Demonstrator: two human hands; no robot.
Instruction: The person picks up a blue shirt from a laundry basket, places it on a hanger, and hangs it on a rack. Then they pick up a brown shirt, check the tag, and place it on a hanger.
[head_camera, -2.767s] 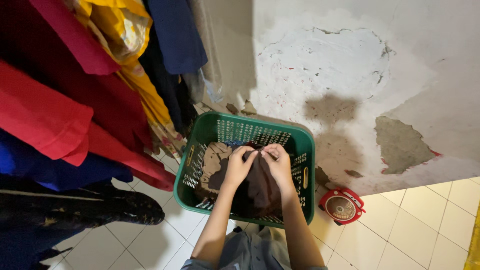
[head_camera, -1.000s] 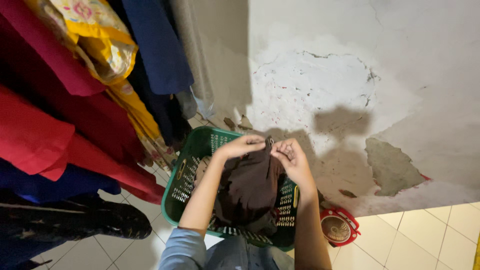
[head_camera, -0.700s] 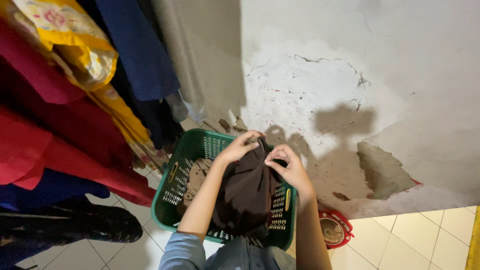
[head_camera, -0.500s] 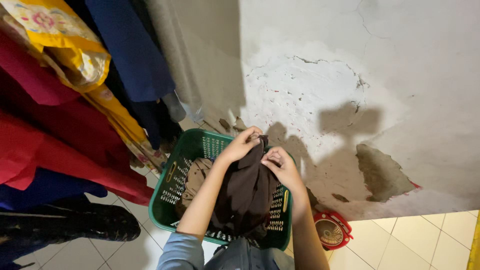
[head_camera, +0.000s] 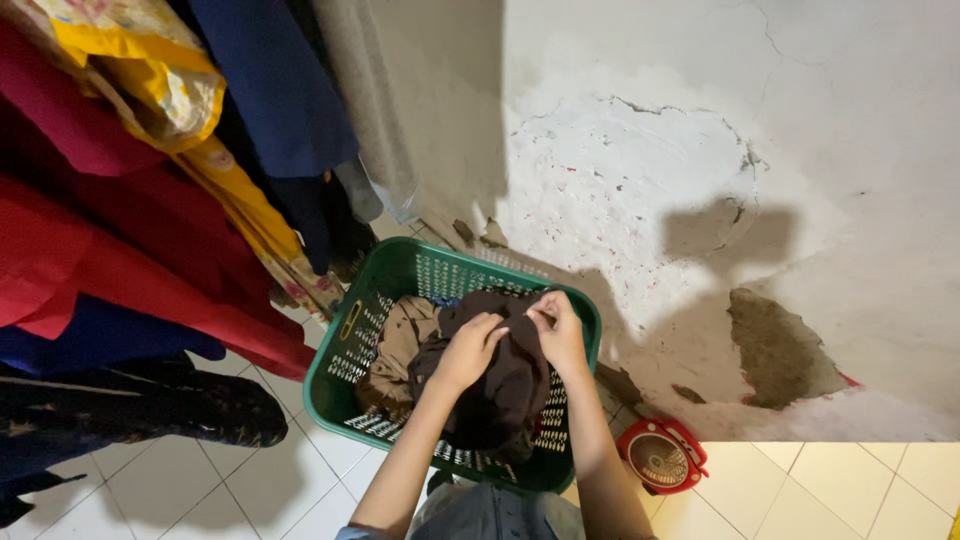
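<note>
A green plastic laundry basket (head_camera: 343, 372) stands on the tiled floor against a worn wall. Both my hands are over it, gripping a dark brown garment (head_camera: 505, 385) by its upper edge. My left hand (head_camera: 468, 350) pinches the cloth on the left, my right hand (head_camera: 557, 328) pinches it on the right, and the cloth hangs down into the basket. A tan piece of clothing (head_camera: 400, 338) lies in the basket under it, partly hidden.
Hanging clothes fill the left side: red (head_camera: 110, 260), yellow patterned (head_camera: 160, 80), dark blue (head_camera: 275, 90) and black patterned (head_camera: 120, 410). A small round red object (head_camera: 662, 457) sits on the floor right of the basket. The wall (head_camera: 700, 150) is cracked and peeling.
I lifted the brown garment up out of the basket and now it hangs lower again, with my hands closer to the basket. The view shifted upward a little.
</note>
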